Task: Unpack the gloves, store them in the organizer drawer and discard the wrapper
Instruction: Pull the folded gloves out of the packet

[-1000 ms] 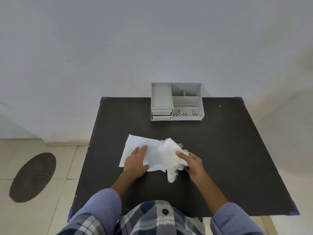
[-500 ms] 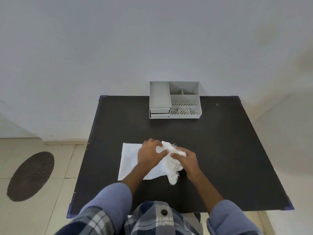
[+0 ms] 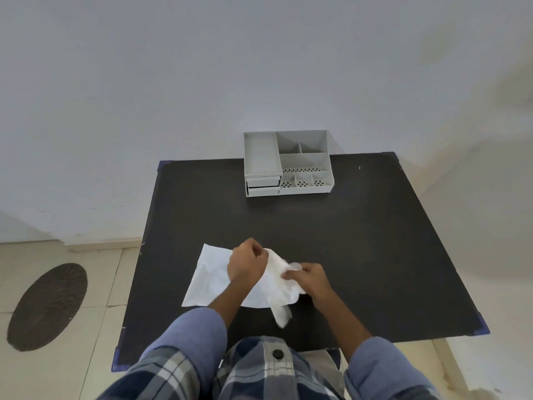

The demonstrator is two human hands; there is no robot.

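The person stands at the near edge of the square black table (image 3: 360, 241), both hands busy over it. The left hand (image 3: 246, 262) is closed in a loose fist, pinching the far end of the crumpled, translucent white gloves (image 3: 278, 284); the right hand (image 3: 310, 277) is closed on the same bundle from the right, fingers curled into it. The gloves sit between the two hands, partly lifted, with one limp finger-end trailing down toward the person. Beneath and to the left lies the flat white paper wrapper (image 3: 209, 280), spread open on the table near the person.

To my eye this is the unpacking step near its end: the gloves look free of the wrapper and are being gathered or folded into something compact. The grey plastic desk organizer (image 3: 288, 163) stands well apart at the far edge, against the wall. Its two small drawers (image 3: 263, 186), stacked at its near left corner, look shut or nearly so.

The next move probably calls for one hand to keep the bundle while the other reaches far across to pull a drawer open; the floppy film could spring loose otherwise.

I can make out no brand, label or writing on the wrapper, gloves or organizer.
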